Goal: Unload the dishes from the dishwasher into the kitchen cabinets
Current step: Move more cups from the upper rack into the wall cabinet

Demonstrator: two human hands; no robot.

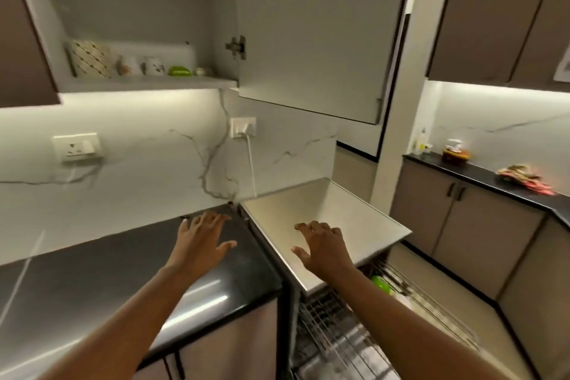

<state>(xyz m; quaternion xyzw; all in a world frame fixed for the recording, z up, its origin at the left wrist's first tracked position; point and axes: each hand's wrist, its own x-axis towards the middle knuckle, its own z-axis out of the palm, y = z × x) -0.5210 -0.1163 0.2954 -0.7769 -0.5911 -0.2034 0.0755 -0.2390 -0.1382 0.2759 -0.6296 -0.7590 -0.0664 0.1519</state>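
My left hand (pixel 203 241) hovers with spread fingers over the black counter (pixel 92 281), holding nothing. My right hand (pixel 320 248) is spread, empty, above the steel top of the dishwasher (pixel 354 219). Below it the wire rack (pixel 431 311) is pulled out, with a green dish (pixel 381 284) near its back. The upper cabinet (pixel 148 82) stands open at top left; its shelf holds a patterned plate (pixel 91 58), two mugs (pixel 140 65), a green bowl (pixel 179 71) and a small item at the right end.
The open cabinet door (pixel 317 28) hangs at head height above the dishwasher. A wall socket with a white cord (pixel 243 128) is behind it. A second black counter (pixel 481 174) at right carries a cloth and bottles.
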